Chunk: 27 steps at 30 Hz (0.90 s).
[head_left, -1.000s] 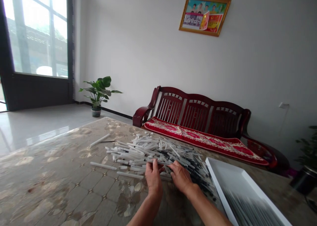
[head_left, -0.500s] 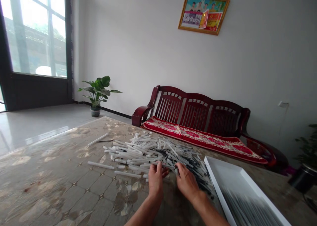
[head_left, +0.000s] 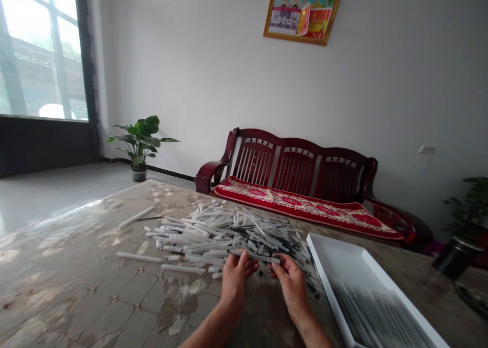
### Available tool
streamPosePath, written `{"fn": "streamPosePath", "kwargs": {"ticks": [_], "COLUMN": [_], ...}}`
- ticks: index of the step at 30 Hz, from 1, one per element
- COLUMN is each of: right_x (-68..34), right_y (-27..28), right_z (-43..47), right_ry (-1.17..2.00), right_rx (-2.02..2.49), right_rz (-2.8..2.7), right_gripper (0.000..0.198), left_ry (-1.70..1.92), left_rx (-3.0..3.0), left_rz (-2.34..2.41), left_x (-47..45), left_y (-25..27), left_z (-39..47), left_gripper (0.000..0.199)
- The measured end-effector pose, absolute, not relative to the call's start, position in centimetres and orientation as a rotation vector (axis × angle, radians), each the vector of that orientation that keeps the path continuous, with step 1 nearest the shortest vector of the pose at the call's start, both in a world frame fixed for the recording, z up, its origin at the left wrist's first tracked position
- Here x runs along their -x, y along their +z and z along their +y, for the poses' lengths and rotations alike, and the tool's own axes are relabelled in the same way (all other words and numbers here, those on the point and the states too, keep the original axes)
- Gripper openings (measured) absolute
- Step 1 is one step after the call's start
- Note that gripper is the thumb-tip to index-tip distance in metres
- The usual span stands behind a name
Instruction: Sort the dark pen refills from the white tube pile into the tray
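A slim, greyish pen (head_left: 263,257) lies crosswise in front of me, just above the near side of a heap. My left hand (head_left: 233,282) pinches its left part between thumb and fingers. At the pen's right end, my right hand (head_left: 293,284) has its thumb and fingertips closed on it. Behind both hands spreads the heap of white pen barrels (head_left: 198,231), with dark, thin pen parts (head_left: 280,241) mixed in on its right side. Small black pieces (head_left: 313,288) lie near my right hand.
A white open box (head_left: 354,259) on the right holds rows of slim grey pens (head_left: 381,312). Loose white barrels (head_left: 139,257) lie left of the heap on the patterned table (head_left: 125,297). Beyond stand a red wooden bench (head_left: 297,170) and a potted plant (head_left: 139,145).
My right hand has shifted right, apart from the left, and the pen now shows stretched between them. The whole view has swung slightly to the right.
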State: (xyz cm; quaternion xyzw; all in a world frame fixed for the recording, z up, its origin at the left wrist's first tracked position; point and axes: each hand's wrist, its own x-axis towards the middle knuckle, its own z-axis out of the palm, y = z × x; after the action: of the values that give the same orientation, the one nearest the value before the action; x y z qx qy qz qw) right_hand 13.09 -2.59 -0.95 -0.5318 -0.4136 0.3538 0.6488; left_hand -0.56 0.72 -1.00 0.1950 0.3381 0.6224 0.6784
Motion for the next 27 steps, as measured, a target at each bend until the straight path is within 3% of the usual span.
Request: {"fn": "streamPosePath", "kwargs": {"ticks": [10, 18, 27], "right_x": [-12.7, -11.7, -11.7], "right_y": [-0.8, 0.5, 1.8], "right_z": [-2.9, -4.0, -4.7], "right_ry": [0.755, 1.049, 1.27], "right_rx": [1.219, 1.131, 1.052], "right_rz": [-0.973, -0.804, -0.515], "right_gripper": [0.045, 0.049, 0.049], "left_ry": [1.359, 1.387, 1.382], "left_rx": [-0.459, -0.604, -0.691], "left_rz": [0.743, 0.674, 0.628], "left_x": [0.6, 1.5, 1.3], "left_y": [-1.4, -0.1, 0.4], "left_z": [0.4, -0.3, -0.8], "left_gripper": [0.032, 0.046, 0.046]}}
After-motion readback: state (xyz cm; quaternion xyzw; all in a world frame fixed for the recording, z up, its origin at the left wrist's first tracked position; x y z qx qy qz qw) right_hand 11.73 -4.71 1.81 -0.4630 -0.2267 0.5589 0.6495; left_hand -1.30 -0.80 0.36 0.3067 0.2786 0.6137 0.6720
